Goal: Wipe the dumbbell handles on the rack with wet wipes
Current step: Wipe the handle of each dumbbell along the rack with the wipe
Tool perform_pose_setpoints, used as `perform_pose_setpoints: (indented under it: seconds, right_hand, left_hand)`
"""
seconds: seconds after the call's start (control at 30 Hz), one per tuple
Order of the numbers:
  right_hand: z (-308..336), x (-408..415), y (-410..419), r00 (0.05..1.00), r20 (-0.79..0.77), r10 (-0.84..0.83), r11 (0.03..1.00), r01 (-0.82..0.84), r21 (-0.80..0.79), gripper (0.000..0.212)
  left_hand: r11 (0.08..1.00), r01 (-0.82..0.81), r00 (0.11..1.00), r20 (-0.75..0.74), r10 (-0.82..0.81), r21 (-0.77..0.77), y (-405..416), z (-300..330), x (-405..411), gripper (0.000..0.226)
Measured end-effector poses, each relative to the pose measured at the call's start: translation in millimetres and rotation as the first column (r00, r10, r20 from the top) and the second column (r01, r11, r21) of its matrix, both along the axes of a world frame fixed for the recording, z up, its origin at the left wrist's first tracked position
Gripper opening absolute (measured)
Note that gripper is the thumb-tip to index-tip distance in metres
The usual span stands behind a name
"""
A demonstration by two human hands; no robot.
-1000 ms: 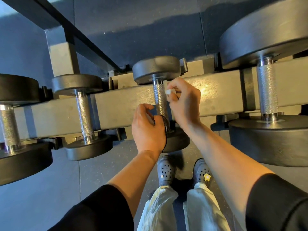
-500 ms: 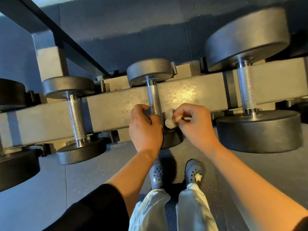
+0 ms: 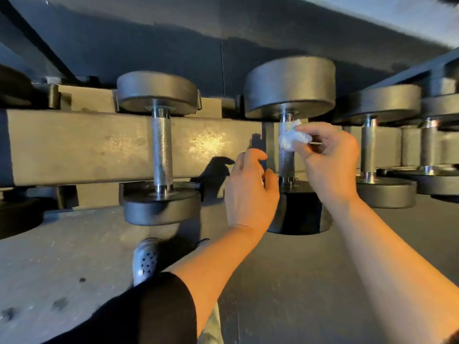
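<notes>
Nearest the camera, a black sleeve (image 3: 139, 311) covers the left upper arm, and a grey perforated clog (image 3: 145, 260) stands on the speckled rubber floor (image 3: 49, 256). Both forearms are bare. The left hand (image 3: 250, 187) hovers with fingers loosely curled, holding nothing that can be made out, just left of the knurled steel handle (image 3: 286, 160) of a large dumbbell (image 3: 289, 88). The right hand (image 3: 330, 160) pinches a crumpled white wipe (image 3: 293, 139) between thumb and fingertips; the wipe lies against the upper part of that handle, just under the far round head. The near head sits dark below both wrists. The dumbbells rest across a flat, scuffed metal rack (image 3: 87, 145), each with thick matte black disc ends. To the left stands a smaller dumbbell (image 3: 161, 150), its handle bare; more sit to the right, blurred.
</notes>
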State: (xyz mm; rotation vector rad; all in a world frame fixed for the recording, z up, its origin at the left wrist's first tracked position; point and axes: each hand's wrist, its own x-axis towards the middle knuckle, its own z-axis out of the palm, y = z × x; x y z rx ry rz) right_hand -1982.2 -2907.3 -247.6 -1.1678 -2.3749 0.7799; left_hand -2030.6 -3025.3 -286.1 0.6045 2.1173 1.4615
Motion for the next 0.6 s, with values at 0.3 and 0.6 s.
perform_pose_setpoints:
  seconds: [0.3,0.6]
  right_hand:
    - [-20.4,-20.4,29.4,0.922,0.314,0.228,0.889,-0.329,0.319,0.022]
    - [-15.5,-5.8,33.5,0.733,0.55,0.4,0.801,-0.571,0.179,0.028]
  left_hand:
    - [0.999,0.046,0.998,0.036,-0.046,-0.01,-0.8,-15.4,9.6,0.025]
    - [0.998,0.026,0.998,0.051,-0.024,-0.056,0.1,-20.1,17.5,0.024]
